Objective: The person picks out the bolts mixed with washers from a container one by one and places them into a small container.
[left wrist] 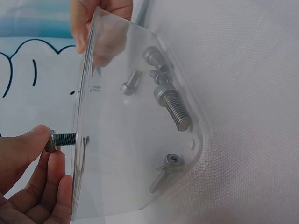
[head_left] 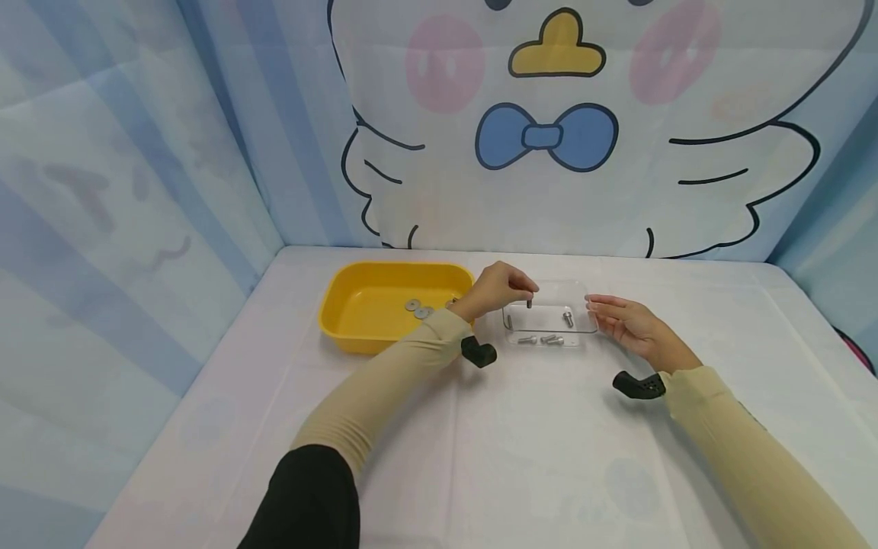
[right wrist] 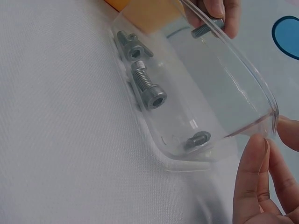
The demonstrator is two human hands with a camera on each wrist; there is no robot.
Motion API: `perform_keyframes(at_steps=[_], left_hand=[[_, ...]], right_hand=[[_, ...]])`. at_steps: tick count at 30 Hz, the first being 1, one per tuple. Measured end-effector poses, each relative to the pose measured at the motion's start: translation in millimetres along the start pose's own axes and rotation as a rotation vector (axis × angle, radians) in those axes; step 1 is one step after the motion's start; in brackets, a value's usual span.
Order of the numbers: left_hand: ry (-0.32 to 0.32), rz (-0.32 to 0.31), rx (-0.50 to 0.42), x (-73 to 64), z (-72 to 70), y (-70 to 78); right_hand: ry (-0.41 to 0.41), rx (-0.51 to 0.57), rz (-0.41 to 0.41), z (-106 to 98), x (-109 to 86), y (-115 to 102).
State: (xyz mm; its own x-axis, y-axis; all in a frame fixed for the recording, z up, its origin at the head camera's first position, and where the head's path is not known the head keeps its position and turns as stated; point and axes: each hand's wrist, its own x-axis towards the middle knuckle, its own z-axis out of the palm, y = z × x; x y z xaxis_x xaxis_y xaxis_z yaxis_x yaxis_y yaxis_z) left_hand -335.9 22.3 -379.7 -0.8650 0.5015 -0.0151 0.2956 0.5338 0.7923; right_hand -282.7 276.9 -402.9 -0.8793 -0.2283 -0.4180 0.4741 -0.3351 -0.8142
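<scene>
My left hand point(head_left: 499, 290) pinches a metal bolt point(left wrist: 64, 139) by its head between thumb and fingers. The threaded end points down at the rim of a clear plastic box point(left wrist: 107, 186). At the box's right end, my right hand point(head_left: 634, 328) pinches the rim between thumb and fingers point(right wrist: 254, 163). Several loose socket-head bolts lie on the box floor, among them a large bolt point(right wrist: 153, 95) and a smaller bolt point(left wrist: 131, 82) off to one side. The box stands on the white-covered table.
Left of the box stands a yellow tray point(head_left: 336, 335) with several flat grey washers point(head_left: 412, 305) in it; my left forearm covers its right front corner. The white table point(head_left: 535, 442) extends toward me. A printed curtain point(head_left: 411, 191) hangs behind the table.
</scene>
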Motion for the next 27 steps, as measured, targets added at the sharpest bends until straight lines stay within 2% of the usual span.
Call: perform_keyframes(at_steps=[16,27], left_hand=[[0.004,0.006,-0.079,3.4,1.3,-3.2],[0.008,-0.023,-0.161,0.3,-0.8,-4.2]], right_hand=[[0.0,-0.053,-0.046,-0.5,3.5,2.2],[0.002,-0.056,-0.038,0.0,3.1,1.6]])
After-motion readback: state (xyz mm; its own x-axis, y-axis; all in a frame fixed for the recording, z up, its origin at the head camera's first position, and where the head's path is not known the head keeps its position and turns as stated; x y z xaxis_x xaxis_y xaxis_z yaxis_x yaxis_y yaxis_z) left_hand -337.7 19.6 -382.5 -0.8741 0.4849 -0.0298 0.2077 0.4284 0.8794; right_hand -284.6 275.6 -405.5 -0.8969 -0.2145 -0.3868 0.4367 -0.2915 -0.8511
